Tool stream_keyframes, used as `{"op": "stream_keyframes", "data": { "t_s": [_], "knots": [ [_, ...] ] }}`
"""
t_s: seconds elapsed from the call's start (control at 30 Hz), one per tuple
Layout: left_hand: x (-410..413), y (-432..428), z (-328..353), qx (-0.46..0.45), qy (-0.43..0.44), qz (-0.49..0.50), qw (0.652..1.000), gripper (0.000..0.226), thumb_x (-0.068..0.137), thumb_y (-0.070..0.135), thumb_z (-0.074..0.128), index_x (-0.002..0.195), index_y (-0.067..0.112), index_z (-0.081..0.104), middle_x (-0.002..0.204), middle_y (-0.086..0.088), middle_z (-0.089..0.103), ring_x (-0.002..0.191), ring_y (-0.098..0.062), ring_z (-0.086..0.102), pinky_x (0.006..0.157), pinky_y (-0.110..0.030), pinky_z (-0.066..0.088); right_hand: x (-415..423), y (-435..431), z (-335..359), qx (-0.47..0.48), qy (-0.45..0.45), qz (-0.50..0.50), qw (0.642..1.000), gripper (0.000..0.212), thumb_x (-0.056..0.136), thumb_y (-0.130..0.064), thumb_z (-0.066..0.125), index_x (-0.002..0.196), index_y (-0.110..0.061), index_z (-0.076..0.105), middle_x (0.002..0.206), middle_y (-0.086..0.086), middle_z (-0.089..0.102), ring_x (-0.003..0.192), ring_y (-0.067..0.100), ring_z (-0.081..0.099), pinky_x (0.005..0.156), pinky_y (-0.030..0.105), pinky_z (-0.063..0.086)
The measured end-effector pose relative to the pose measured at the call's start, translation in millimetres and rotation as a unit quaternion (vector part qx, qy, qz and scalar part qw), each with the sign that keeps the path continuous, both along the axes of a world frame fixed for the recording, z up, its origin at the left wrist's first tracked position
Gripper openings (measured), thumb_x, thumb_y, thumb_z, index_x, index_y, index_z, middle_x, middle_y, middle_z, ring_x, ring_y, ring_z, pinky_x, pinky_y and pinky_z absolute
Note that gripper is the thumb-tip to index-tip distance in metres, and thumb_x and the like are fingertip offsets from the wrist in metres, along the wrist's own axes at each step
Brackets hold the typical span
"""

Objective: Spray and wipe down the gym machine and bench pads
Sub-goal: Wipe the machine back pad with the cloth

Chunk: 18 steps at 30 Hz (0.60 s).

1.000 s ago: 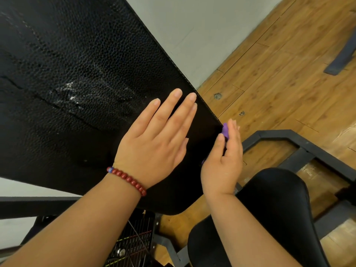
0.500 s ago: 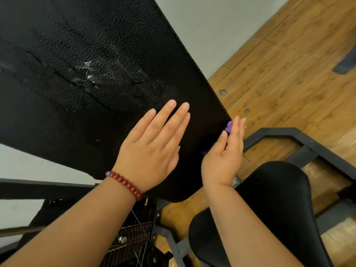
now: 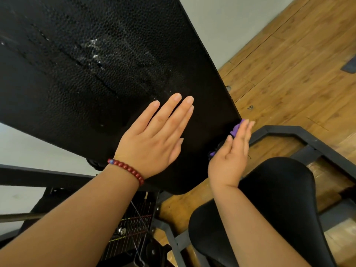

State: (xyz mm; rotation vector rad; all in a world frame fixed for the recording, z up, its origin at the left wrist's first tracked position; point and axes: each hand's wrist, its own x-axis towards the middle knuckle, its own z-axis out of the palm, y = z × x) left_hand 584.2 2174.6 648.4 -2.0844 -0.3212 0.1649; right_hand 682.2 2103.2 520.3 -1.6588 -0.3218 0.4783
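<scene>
Left hand (image 3: 152,143) lies flat, fingers straight, on the black back pad (image 3: 57,103), just below the wet speckled patch (image 3: 96,47). Right hand (image 3: 231,157) is at the pad's lower right edge with a purple cloth (image 3: 236,129) mostly hidden behind it. Only scraps peek out, so can't tell if it's pinched or just pressed. Pad's top is cut off
</scene>
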Motion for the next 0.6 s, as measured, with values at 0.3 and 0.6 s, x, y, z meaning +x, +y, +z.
{"op": "stream_keyframes", "data": {
  "t_s": [0.3, 0.6],
  "knots": [
    [1.8, 1.8, -3.0, -0.013, -0.015, -0.012, 1.0, 0.065, 0.101, 0.038, 0.033, 0.154, 0.005, 0.019, 0.161, -0.009, 0.018, 0.148, -0.026, 0.015, 0.12, -0.041, 0.008, -11.6, 12.2, 22.9, 0.016, -0.008, -0.001, 1.0, 0.057, 0.102, -0.006, 0.04, 0.154, -0.017, 0.019, 0.162, -0.004, 0.007, 0.144, 0.002, 0.009, 0.103, -0.005, 0.014],
    [-3.8, -2.3, 3.2, -0.055, -0.021, -0.004, 0.998, 0.063, 0.101, 0.035, 0.031, 0.155, 0.006, 0.015, 0.163, -0.009, 0.013, 0.149, -0.026, 0.009, 0.121, -0.04, 0.002, -25.4, -0.3, 17.5, 0.007, 0.005, 0.019, 1.0, 0.056, 0.102, -0.005, 0.041, 0.152, -0.021, 0.02, 0.16, -0.007, 0.009, 0.145, 0.007, 0.012, 0.102, -0.006, 0.014]
  ]
}}
